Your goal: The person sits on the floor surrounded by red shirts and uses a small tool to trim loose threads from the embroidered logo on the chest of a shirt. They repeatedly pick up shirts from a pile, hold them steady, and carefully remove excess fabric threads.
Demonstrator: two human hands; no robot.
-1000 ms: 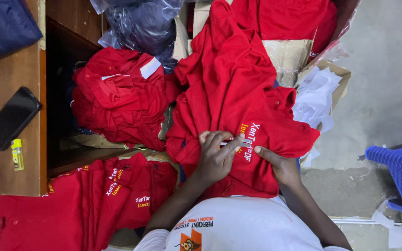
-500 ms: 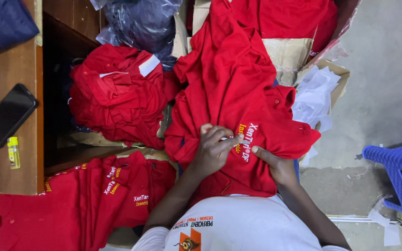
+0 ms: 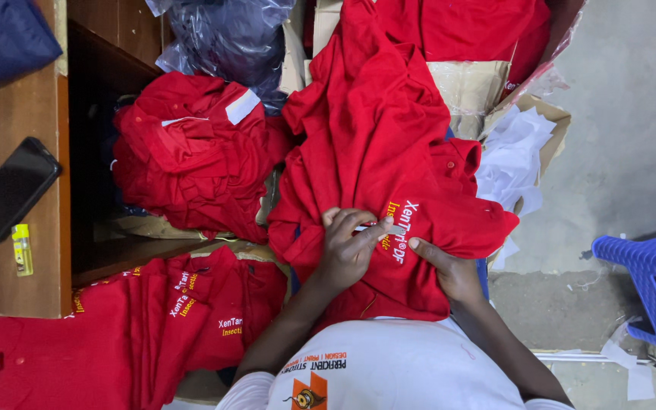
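Centrally, the red shirt (image 3: 389, 175) drapes from twelve o'clock down onto the lap. Left hand (image 3: 349, 247) has its grip pinched closed on a small pale strip (image 3: 377, 228) over the print; right hand (image 3: 449, 273), at four o'clock, presses fabric flat, fingers loosely spread.

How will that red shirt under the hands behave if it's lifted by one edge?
The red shirt would probably droop and unfold, since it already lies creased over the cardboard box. It looks light. The left hand pinches it easily, so it seems soft rather than slippery.
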